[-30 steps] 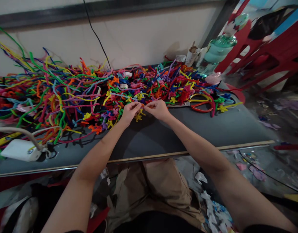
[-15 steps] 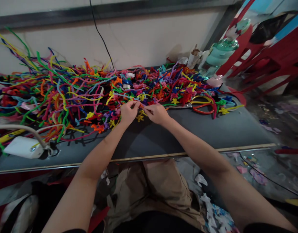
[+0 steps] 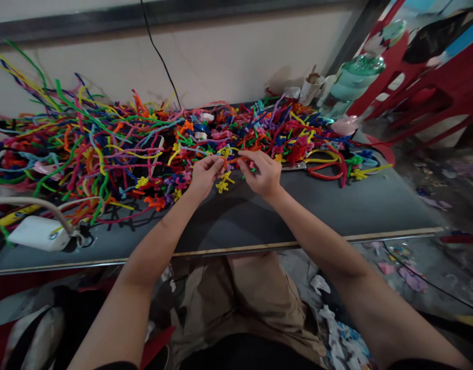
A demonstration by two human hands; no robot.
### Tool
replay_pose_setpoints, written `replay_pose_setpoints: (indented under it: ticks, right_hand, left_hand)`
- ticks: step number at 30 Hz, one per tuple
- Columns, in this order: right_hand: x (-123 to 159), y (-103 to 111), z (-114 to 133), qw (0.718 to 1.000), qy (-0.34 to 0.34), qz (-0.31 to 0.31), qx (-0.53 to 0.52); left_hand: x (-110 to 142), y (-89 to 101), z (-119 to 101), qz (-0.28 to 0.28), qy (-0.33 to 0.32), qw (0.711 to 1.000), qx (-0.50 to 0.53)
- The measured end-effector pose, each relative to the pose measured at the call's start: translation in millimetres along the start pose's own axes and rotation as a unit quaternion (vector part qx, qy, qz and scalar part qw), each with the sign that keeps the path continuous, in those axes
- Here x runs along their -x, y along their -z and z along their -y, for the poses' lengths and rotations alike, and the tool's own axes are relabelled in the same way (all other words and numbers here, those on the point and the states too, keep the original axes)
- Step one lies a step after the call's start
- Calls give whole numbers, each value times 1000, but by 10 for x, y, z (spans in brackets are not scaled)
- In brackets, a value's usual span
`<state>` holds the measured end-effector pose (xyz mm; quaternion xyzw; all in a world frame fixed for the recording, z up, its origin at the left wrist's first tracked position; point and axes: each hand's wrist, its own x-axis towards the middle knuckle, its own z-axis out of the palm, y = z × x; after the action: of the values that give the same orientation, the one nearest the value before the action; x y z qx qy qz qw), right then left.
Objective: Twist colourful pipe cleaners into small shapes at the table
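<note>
An orange pipe cleaner (image 3: 235,160) stretches between my two hands above the near edge of a colourful heap. My left hand (image 3: 204,177) pinches its left part between thumb and fingers. On the other side my right hand (image 3: 264,174) has thumb and forefinger closed at its right end, the other fingers loosely curled. Just below the hands lies a small yellow pipe-cleaner flower (image 3: 223,186). Scissors with red and yellow handles (image 3: 323,170) rest right of my right hand, their blades partly hidden behind it.
Tangled pipe cleaners (image 3: 116,149) cover the back and left of the dark table (image 3: 321,216). A white power strip (image 3: 39,234) with a cable sits front left. A paper cup (image 3: 311,90) and a greenish clear bottle (image 3: 354,85) stand back right, near red chairs (image 3: 432,97).
My right hand has moved a little right and up, its fingers spreading more. The gap between the hands has widened, and the orange pipe cleaner shows more clearly. My left hand has barely moved.
</note>
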<state>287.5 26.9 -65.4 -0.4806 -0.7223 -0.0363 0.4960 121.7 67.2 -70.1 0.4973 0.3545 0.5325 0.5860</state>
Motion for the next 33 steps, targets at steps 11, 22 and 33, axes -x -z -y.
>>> replay_pose_setpoints:
  ticks: [11, 22, 33]
  right_hand:
    - [6, -146, 9, 970, -158, -48, -179]
    - [49, -153, -11, 994, -42, 35, -92]
    - [26, -168, -34, 983, -79, 41, -163]
  left_hand:
    - [21, 51, 110, 43, -29, 991, -121]
    - [31, 49, 84, 8, -73, 987, -141]
    - [75, 58, 87, -31, -192, 934, -301]
